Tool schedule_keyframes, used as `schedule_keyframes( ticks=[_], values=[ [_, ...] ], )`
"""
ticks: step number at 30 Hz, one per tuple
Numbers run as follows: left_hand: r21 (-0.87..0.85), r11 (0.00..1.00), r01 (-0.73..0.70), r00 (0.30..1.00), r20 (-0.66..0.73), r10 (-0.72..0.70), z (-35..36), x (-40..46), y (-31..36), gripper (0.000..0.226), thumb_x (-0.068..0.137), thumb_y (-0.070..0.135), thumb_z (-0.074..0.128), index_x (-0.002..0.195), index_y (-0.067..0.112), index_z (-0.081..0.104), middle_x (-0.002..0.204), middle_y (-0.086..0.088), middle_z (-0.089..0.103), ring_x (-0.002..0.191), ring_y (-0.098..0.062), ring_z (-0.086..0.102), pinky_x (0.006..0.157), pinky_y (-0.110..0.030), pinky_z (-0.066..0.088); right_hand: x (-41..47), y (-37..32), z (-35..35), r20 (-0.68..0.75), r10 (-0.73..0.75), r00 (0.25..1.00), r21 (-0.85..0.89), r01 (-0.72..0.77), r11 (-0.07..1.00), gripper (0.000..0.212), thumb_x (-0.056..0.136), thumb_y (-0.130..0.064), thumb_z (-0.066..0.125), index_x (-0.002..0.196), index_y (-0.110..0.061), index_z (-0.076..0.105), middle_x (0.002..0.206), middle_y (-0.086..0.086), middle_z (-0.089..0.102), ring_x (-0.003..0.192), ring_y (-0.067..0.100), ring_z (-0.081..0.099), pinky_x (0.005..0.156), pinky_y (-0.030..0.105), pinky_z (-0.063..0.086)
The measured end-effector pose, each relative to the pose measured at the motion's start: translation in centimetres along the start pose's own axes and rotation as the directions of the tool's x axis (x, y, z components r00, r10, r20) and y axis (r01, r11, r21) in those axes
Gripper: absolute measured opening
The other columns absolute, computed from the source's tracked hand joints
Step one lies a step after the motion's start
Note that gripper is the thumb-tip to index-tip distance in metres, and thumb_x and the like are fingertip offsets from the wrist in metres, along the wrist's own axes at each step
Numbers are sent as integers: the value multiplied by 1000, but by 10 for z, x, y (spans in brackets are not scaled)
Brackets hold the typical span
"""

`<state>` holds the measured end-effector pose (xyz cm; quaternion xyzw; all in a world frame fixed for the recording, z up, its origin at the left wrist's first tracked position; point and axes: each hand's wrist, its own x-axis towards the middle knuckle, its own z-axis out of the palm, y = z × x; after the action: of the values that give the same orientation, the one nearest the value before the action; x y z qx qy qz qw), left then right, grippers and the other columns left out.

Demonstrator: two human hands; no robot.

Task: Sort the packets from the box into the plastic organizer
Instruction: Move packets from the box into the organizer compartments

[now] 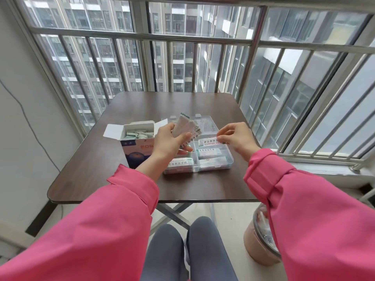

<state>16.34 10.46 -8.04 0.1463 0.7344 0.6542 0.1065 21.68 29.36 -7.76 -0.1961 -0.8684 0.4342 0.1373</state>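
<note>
Behind a dark table, several plastic organizer compartments hold packets; the box (open) isn't empty. Left hand grips a fanned bunch, right hand pinches one packet above the organizer.

The left hand hides part of the plastic organizer; packet print is unreadable.
</note>
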Motion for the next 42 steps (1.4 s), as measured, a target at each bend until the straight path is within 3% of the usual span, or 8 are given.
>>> schedule_keyframes(
  ticks=[4, 7, 20, 23, 27, 30, 36, 42],
  values=[
    [25, 1000, 16, 1000, 13, -16, 5, 9, -4, 17, 87, 7, 65, 100, 7, 56, 83, -8, 65, 47, -15, 66, 44, -25, 53, 12, 5, 11, 47, -39, 998, -199, 47, 979, 8, 75, 1, 70, 79, -5, 73, 74, 12, 69, 60, 5, 60, 56, -1, 38],
    [25, 999, 41, 999, 10, -41, 5, 14, -6, 17, 87, 6, 64, 102, 6, 56, 85, -10, 65, 48, -17, 66, 46, -26, 54, 18, 6, 20, 123, -84, 989, -328, 120, 937, 11, 75, 4, 69, 83, -1, 73, 87, 16, 71, 83, 23, 65, 73, 15, 44],
    [-38, 997, 74, 996, 52, -72, 5, 15, -5, 18, 87, 6, 65, 101, 2, 55, 82, -7, 65, 47, -13, 65, 47, -25, 55, 14, 8, 25, 286, -226, 931, -503, 346, 792, 17, 87, -13, 61, 97, -10, 74, 104, 10, 69, 102, 26, 60, 85, 23, 36],
    [-61, 996, 71, 996, 63, -67, 4, 14, -3, 19, 86, 7, 66, 101, 2, 56, 80, -7, 66, 47, -13, 65, 47, -23, 55, 8, 3, 18, 161, -285, 945, -349, 325, 879, 23, 92, -22, 58, 94, -6, 73, 95, 11, 71, 90, 21, 63, 76, 24, 37],
    [-114, 990, 85, 992, 105, -73, 8, 8, 1, 24, 84, 8, 69, 104, 2, 57, 81, -8, 67, 49, -13, 66, 47, -21, 54, -3, -13, 11, 144, -166, 976, 289, 118, 950, 7, 88, -18, 64, 83, -16, 67, 73, -1, 70, 64, 6, 64, 59, 17, 47],
    [-115, 990, 86, 990, 120, -72, 12, 7, 2, 12, 86, 11, 66, 96, 9, 59, 83, -9, 68, 53, -16, 68, 47, -22, 53, -3, -12, 11, 130, -117, 985, 337, 67, 939, 10, 79, -2, 71, 79, -11, 65, 58, -6, 65, 49, 0, 57, 48, 12, 42],
    [114, 991, -68, 996, -41, 73, 11, 11, 0, 6, 92, 13, 59, 97, 11, 58, 79, -3, 70, 50, -18, 67, 47, -27, 55, 12, 10, 11, -31, 52, 998, 64, -50, 997, 4, 81, -7, 69, 82, -10, 66, 70, 7, 66, 52, 9, 58, 48, 13, 44],
    [154, 984, -91, 994, -40, 99, 10, 14, -3, 6, 92, 13, 59, 98, 13, 58, 81, -4, 70, 50, -19, 67, 44, -24, 52, 20, 14, 21, 57, 62, 996, -278, -44, 960, 11, 77, -11, 70, 69, -18, 68, 74, 5, 67, 78, 20, 63, 79, 34, 53]
  ],
)
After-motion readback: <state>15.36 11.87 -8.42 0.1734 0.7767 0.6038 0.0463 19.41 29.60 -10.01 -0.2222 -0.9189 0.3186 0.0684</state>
